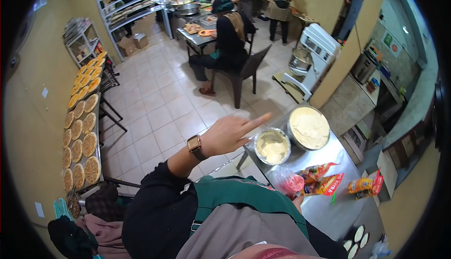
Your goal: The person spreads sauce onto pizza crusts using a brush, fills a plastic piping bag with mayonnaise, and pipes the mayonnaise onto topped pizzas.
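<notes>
My left hand [230, 134] is raised in front of me, a watch [194, 144] on its wrist. Its index finger stretches right toward a metal bowl of pale cream [272, 146], and nothing shows in its grasp. Low over the steel table [329, 216], my right hand [298, 202] is mostly hidden beside a clear plastic bag with pink contents [292, 183] and red-yellow packets [329, 185]; its fingers cannot be made out. A larger bowl of cream [309, 127] stands behind the smaller one.
A person [230, 38] sits on a brown chair [242, 73] ahead; others stand farther back. Round flat breads [89, 144] line a long table at left. A white mixer [317, 47] stands at right. A green utensil [333, 198] and packets [365, 185] lie on the steel table.
</notes>
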A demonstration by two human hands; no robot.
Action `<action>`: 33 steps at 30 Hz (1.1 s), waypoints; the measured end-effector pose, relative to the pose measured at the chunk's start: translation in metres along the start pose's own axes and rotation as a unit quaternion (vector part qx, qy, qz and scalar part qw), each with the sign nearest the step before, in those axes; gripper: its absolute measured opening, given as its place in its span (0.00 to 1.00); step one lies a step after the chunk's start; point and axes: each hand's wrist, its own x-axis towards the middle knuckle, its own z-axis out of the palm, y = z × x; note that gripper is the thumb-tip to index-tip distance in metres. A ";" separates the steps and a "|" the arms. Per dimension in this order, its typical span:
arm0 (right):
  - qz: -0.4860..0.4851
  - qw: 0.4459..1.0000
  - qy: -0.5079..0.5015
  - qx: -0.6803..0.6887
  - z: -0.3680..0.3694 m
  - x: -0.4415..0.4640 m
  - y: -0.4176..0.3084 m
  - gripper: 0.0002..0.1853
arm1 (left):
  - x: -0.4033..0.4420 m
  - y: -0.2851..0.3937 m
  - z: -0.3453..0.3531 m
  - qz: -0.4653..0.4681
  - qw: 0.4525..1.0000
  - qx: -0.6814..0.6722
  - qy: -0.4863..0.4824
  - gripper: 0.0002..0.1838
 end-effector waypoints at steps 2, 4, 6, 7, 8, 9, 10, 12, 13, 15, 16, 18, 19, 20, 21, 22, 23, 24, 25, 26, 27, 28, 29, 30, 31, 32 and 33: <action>-0.012 1.000 0.020 0.010 -0.026 -0.008 -0.003 0.20 | -0.034 -0.015 0.051 -0.119 0.972 -0.032 -0.199 0.37; -0.063 0.993 0.103 0.003 -0.047 -0.038 -0.002 0.19 | -0.074 -0.030 0.112 -0.167 0.940 -0.038 -0.296 0.35; -0.164 0.971 0.174 -0.005 -0.050 -0.080 -0.014 0.24 | -0.090 -0.017 0.147 -0.197 0.924 -0.059 -0.322 0.34; -0.219 0.960 0.173 0.002 -0.069 -0.069 -0.011 0.29 | -0.084 -0.006 0.159 -0.172 0.921 -0.070 -0.343 0.34; -0.297 0.942 0.153 0.015 -0.082 -0.065 -0.010 0.31 | -0.079 0.007 0.170 -0.196 0.909 -0.059 -0.364 0.35; -0.352 0.927 0.129 0.015 -0.096 -0.056 -0.011 0.31 | -0.074 0.021 0.181 -0.220 0.895 -0.045 -0.385 0.35; -0.408 0.897 0.158 -0.060 -0.097 -0.074 -0.022 0.33 | -0.063 0.038 0.186 -0.211 0.895 -0.048 -0.390 0.35; -0.474 0.863 0.126 -0.121 -0.078 -0.141 -0.047 0.35 | -0.046 0.063 0.204 -0.166 0.902 -0.075 -0.391 0.35; -0.497 0.858 0.069 -0.111 -0.069 -0.171 -0.059 0.36 | -0.039 0.075 0.212 -0.147 0.913 -0.096 -0.369 0.35; -0.550 0.811 0.035 -0.196 -0.063 -0.190 -0.073 0.39 | -0.022 0.102 0.220 -0.124 0.915 -0.087 -0.373 0.34; -0.563 0.795 0.036 -0.222 -0.057 -0.197 -0.080 0.41 | -0.016 0.112 0.226 -0.102 0.926 -0.090 -0.351 0.34; -0.589 0.771 0.026 -0.241 -0.041 -0.204 -0.093 0.43 | -0.005 0.130 0.236 -0.078 0.936 -0.090 -0.331 0.34; -0.602 0.763 0.017 -0.235 -0.033 -0.203 -0.098 0.44 | -0.002 0.138 0.242 -0.074 0.937 -0.089 -0.329 0.34; -0.621 0.758 -0.010 -0.198 -0.031 -0.173 -0.097 0.44 | 0.000 0.146 0.250 -0.069 0.940 -0.080 -0.325 0.34; -0.613 0.755 0.015 -0.231 -0.030 -0.160 -0.102 0.39 | 0.000 0.153 0.257 -0.069 0.941 -0.072 -0.322 0.34; -0.606 0.758 0.041 -0.237 -0.031 -0.158 -0.109 0.31 | -0.003 0.160 0.262 -0.056 0.949 -0.085 -0.299 0.33; -0.597 0.762 0.062 -0.244 -0.030 -0.157 -0.115 0.24 | -0.007 0.166 0.267 -0.066 0.947 -0.084 -0.303 0.33; -0.586 0.772 0.052 -0.241 -0.033 -0.159 -0.122 0.18 | -0.010 0.173 0.270 -0.064 0.946 -0.107 -0.300 0.33; -0.575 0.782 0.041 -0.239 -0.040 -0.163 -0.131 0.15 | -0.014 0.178 0.272 -0.064 0.944 -0.131 -0.295 0.33; -0.585 0.784 0.026 -0.206 -0.046 -0.163 -0.138 0.15 | -0.017 0.180 0.273 -0.075 0.930 -0.160 -0.321 0.32; -0.596 0.784 0.012 -0.173 -0.054 -0.163 -0.144 0.16 | -0.022 0.182 0.278 -0.090 0.929 -0.162 -0.321 0.32; -0.587 0.793 -0.010 -0.162 -0.065 -0.162 -0.148 0.16 | -0.027 0.185 0.284 -0.083 0.926 -0.186 -0.317 0.32; -0.581 0.800 -0.033 -0.149 -0.072 -0.160 -0.155 0.15 | -0.030 0.186 0.290 -0.075 0.924 -0.208 -0.311 0.32; -0.583 0.796 -0.044 -0.156 -0.077 -0.164 -0.160 0.15 | -0.026 0.190 0.290 -0.087 0.910 -0.222 -0.339 0.32; -0.584 0.794 -0.055 -0.163 -0.081 -0.176 -0.163 0.15 | -0.025 0.191 0.296 -0.094 0.910 -0.224 -0.336 0.32; -0.592 0.785 -0.062 -0.173 -0.084 -0.188 -0.166 0.13 | -0.025 0.191 0.306 -0.097 0.898 -0.284 -0.321 0.36; -0.590 0.784 -0.066 -0.179 -0.089 -0.205 -0.173 0.13 | -0.022 0.192 0.314 -0.098 0.883 -0.344 -0.305 0.39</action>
